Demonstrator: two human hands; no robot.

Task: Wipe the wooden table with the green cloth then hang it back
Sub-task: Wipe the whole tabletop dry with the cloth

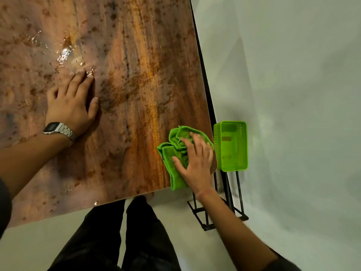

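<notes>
The green cloth (176,153) lay bunched at the near right corner of the wooden table (121,94), one fold hanging just past the near edge. The right hand (195,161) pressed down on it with fingers spread and nearly straight, palm flat on the fabric rather than curled around it. Below the table edge, the person's dark trousers (125,237) stood against the pale floor (293,114). Just beside the cloth, off the table's right edge, a green perforated basket (231,146) sat on top of a black metal stand (220,204); whether it touched the table could not be told. Farther in and to the left, the left hand (73,103) rested flat on the tabletop, fingers extended and close together, holding nothing, with a silver wristwatch (58,131) on the wrist. Beyond its fingertips, water droplets (64,53) glistened on the wood.
</notes>
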